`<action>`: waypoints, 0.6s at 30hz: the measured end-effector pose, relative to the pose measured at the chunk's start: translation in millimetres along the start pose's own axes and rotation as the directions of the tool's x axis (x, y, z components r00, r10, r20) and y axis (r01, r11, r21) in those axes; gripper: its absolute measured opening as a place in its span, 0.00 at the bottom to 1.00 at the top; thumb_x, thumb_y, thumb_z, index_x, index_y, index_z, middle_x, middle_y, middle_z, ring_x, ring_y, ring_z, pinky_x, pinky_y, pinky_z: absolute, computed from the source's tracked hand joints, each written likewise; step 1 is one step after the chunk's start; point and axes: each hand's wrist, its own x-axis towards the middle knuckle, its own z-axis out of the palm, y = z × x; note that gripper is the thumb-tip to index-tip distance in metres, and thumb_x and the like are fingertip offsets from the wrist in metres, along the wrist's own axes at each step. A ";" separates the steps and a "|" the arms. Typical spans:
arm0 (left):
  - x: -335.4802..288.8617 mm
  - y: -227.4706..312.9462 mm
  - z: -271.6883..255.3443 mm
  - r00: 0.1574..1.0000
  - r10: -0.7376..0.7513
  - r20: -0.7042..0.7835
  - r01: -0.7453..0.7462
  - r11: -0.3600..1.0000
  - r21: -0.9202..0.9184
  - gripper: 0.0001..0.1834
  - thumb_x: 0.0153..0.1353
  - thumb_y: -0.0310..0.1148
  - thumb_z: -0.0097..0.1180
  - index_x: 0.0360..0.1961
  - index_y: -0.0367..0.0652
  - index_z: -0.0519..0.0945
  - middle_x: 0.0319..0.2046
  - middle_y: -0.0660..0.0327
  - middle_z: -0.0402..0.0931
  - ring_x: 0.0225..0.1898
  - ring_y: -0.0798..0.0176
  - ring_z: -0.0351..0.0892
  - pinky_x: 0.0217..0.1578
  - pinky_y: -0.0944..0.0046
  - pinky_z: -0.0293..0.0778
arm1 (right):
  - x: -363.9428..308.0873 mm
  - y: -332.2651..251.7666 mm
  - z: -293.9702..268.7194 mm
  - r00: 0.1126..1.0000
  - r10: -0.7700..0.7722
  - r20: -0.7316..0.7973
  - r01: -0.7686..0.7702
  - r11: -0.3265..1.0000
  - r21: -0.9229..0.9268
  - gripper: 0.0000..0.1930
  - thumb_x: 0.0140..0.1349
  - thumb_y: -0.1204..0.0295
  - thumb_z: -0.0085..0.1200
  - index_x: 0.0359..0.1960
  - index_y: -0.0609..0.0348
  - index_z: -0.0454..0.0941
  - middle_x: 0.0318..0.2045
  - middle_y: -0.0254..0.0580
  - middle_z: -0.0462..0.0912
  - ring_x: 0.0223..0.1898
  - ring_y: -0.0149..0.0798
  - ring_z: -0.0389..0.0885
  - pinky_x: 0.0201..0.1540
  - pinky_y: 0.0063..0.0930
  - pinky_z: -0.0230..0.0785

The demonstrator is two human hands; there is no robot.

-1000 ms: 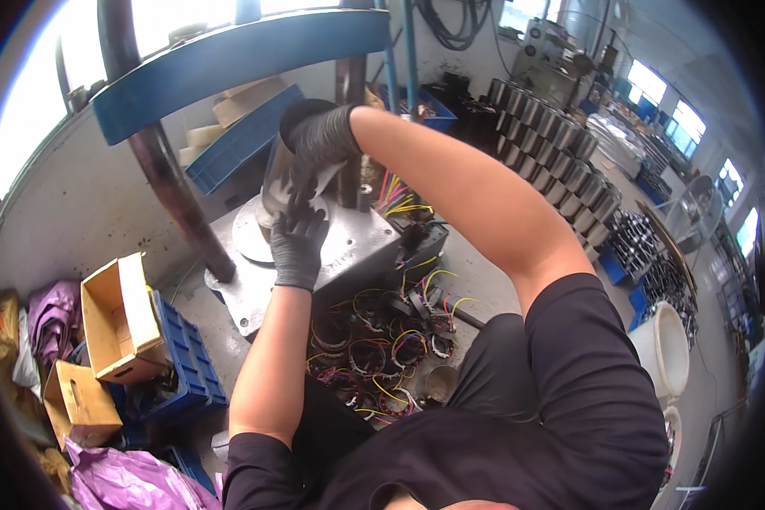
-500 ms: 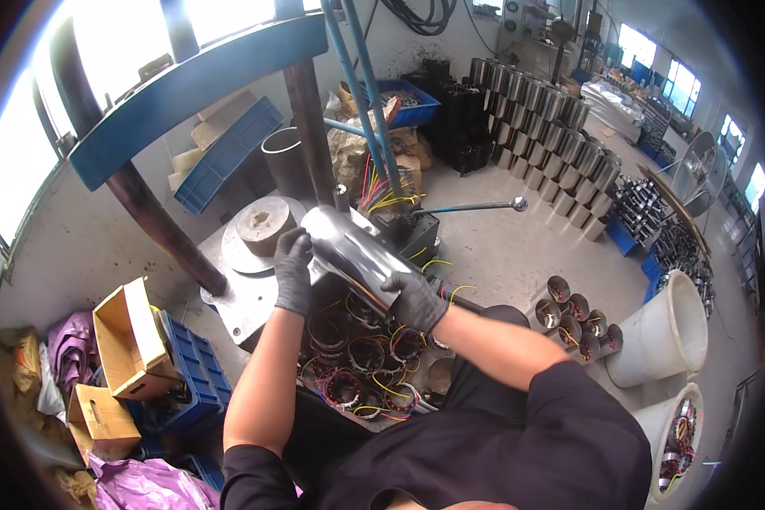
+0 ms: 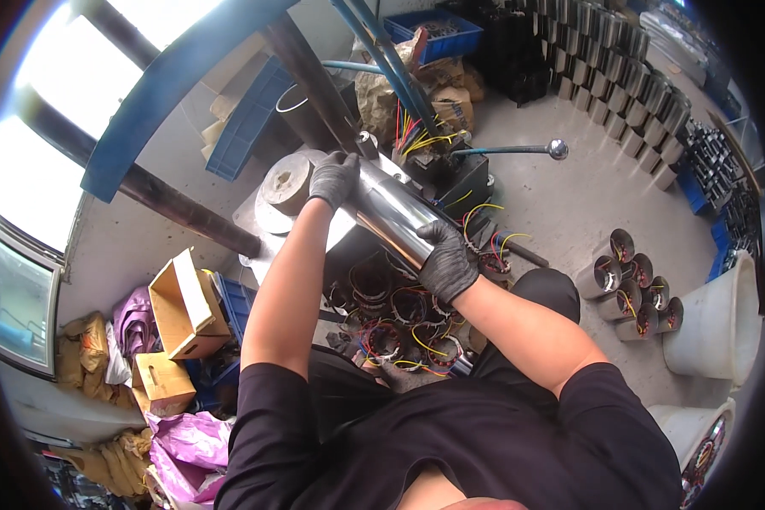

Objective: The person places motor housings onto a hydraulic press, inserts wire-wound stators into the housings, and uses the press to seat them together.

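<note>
A shiny metal cylinder [image 3: 393, 211] is held slantwise in front of me, its far end toward the press. My left hand [image 3: 335, 179], in a dark grey glove, is closed over the edge of the far end. Lower down, my right hand [image 3: 448, 262], gloved alike, grips the near part from the right side. Left of the cylinder, a round grey block [image 3: 286, 186] with a central hole sits on a disc on the press's metal base [image 3: 336, 234]. Below the cylinder, several copper-wound stator rings [image 3: 386, 341] with red and yellow wires lie together.
A lever with a ball knob [image 3: 557, 150] reaches out right of the press. Wired metal cylinders [image 3: 605, 274] stand on the floor at right, near a white tub [image 3: 712, 327]. Cardboard boxes [image 3: 183, 310] are at left. Stacked metal cylinders [image 3: 633, 110] line the far right.
My view has shifted, so the press and floor items appear elsewhere in the picture. My left hand has gone from the side of the cylinder's far end to over its edge. My right hand keeps its grip.
</note>
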 end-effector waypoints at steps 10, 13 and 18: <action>-9.4 33.1 -5.6 0.982 -0.160 -0.096 0.172 0.976 0.131 0.30 0.67 0.55 0.50 0.49 0.38 0.87 0.48 0.39 0.84 0.55 0.38 0.82 0.59 0.48 0.73 | 9.8 -14.6 -2.7 0.970 -0.060 -0.234 0.053 0.998 -0.037 0.23 0.47 0.64 0.63 0.44 0.63 0.79 0.39 0.49 0.83 0.38 0.44 0.83 0.43 0.36 0.79; -8.8 42.6 -5.6 0.972 -0.198 -0.125 0.207 0.976 0.065 0.29 0.67 0.54 0.52 0.49 0.37 0.87 0.47 0.41 0.84 0.54 0.41 0.83 0.59 0.48 0.74 | -0.2 -14.7 7.0 0.941 -0.109 -0.320 0.092 0.994 -0.067 0.23 0.46 0.64 0.64 0.43 0.62 0.79 0.40 0.50 0.82 0.38 0.46 0.82 0.44 0.37 0.79; -1.0 29.6 -2.5 0.973 -0.164 -0.163 0.177 0.981 0.073 0.28 0.67 0.53 0.53 0.49 0.38 0.87 0.47 0.41 0.84 0.54 0.40 0.83 0.57 0.47 0.74 | -6.0 -3.5 7.8 0.939 -0.145 -0.311 0.131 0.989 -0.065 0.19 0.49 0.65 0.62 0.42 0.62 0.80 0.40 0.48 0.81 0.41 0.45 0.80 0.49 0.35 0.75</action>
